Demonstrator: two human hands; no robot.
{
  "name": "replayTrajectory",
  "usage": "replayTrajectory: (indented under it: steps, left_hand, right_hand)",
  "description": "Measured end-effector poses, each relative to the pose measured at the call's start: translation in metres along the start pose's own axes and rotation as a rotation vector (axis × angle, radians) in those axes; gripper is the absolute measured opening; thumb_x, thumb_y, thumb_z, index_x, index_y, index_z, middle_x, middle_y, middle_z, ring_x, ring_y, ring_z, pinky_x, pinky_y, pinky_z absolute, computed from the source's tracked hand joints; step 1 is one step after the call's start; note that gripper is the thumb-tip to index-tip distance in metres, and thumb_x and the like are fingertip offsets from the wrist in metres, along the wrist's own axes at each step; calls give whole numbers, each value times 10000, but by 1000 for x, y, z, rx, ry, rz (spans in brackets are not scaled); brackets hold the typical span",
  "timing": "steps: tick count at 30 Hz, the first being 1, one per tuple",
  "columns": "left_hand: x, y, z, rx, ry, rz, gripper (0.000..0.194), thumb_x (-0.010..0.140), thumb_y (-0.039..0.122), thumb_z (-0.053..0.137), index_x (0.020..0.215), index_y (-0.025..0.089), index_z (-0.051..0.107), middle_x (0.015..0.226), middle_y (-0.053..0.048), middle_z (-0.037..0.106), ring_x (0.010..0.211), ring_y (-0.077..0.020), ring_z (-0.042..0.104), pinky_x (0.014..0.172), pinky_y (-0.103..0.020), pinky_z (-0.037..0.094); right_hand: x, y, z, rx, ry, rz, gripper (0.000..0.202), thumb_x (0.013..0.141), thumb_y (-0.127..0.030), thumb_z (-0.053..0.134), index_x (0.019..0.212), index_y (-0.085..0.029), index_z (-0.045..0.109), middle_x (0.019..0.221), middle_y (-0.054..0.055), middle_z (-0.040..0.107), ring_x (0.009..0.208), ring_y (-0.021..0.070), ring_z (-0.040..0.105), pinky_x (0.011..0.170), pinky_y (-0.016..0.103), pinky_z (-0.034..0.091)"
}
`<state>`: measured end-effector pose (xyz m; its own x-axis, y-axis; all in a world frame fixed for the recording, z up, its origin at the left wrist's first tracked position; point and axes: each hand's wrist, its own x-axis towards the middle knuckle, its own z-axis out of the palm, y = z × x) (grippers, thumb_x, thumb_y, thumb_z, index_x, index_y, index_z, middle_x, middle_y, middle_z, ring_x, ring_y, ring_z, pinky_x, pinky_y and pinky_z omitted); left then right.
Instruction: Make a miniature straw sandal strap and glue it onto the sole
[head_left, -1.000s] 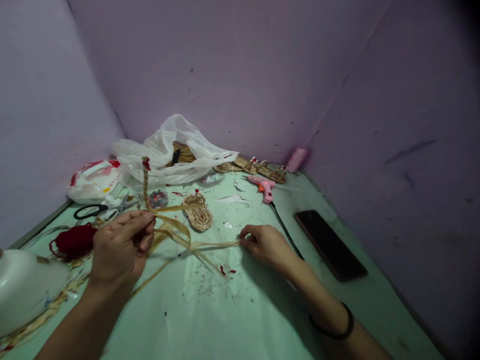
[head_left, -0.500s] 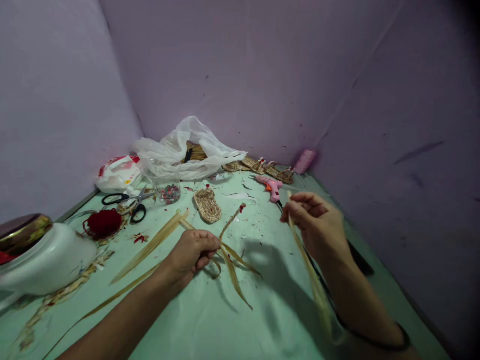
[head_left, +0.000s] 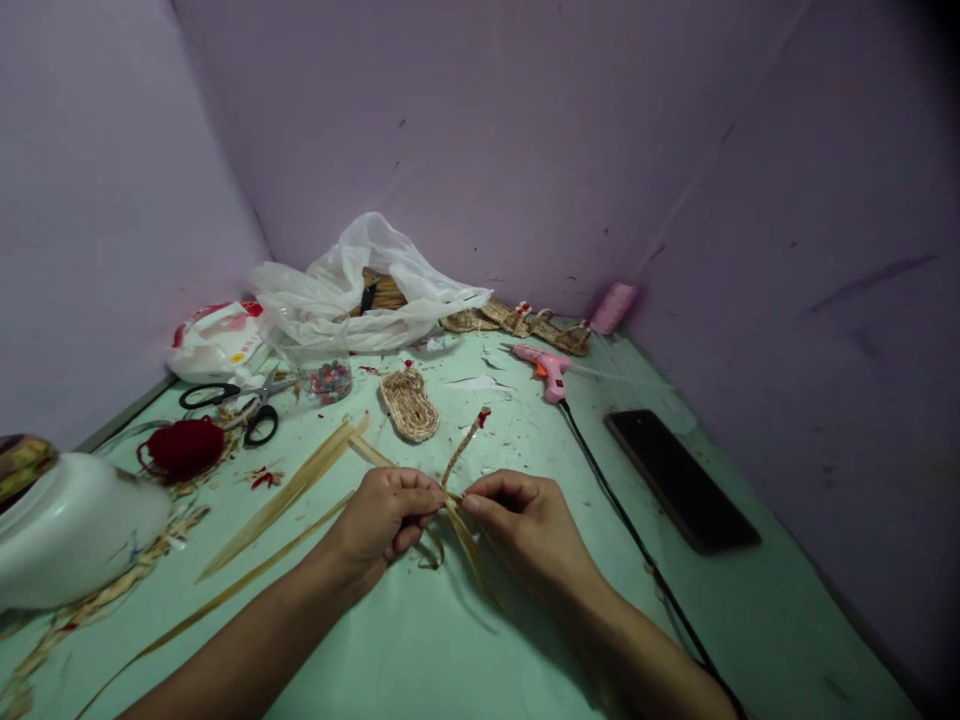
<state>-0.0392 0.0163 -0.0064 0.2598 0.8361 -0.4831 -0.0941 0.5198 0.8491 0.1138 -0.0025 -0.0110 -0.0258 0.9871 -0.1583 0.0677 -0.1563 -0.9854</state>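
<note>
My bare left hand [head_left: 394, 512]: fingertips pinched. My bare right hand [head_left: 531, 522]: likewise, just beside. Forearms [head_left: 281, 612] angled inward.

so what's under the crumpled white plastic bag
Part of a ridged brown bundle with a black band shows; under or inside is unclear. The bag hides the rest.

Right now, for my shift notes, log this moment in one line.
left hand: pinching braid at near end; right hand: fingertips at loose strips; beyond: woven piece, glue gun; right: phone
</note>
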Motion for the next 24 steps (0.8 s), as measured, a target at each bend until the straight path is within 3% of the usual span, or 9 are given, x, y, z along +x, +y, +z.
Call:
replayTrajectory:
  steps: [4,10,16,20,24]
  left_hand:
    - [0,-2,1,33,1,8,185,584,261,644,553,112,539,374,71,398,270,0,244,302,-152,84]
    - [-1,-2,1,48,4,15,190,561,272,653,546,118,543,389,61,424,260,-2,242,289,-154,67]
    - [-1,-1,0,29,0,3,170,555,243,651,537,124,531,362,70,395,270,-2,233,304,-156,76]
    - [0,-2,-1,29,-13,2,190,563,264,658,547,123,531,358,76,378,279,-2,223,315,-163,72]
    - [0,-3,0,45,-29,4,204,548,276,668,550,127,528,376,80,373,299,-5,220,327,-168,83]
  right_hand:
    - [-2,0,2,36,1,30,91,596,-223,667,621,-136,674,573,14,622,536,117,522,532,232,401]
    - [1,8,6,55,-15,-65,48,602,-185,661,623,-142,651,644,26,623,602,131,545,580,245,420]
    - [7,5,10,151,-15,103,246,537,-169,706,770,-137,633,459,-64,517,425,66,427,439,193,331]
    - [10,-2,7,135,-112,143,104,555,-195,683,622,-121,653,559,-4,609,508,85,493,515,215,381]
    - [10,-5,3,27,-118,134,71,553,-177,667,585,-119,643,530,-14,585,486,73,461,489,206,351]
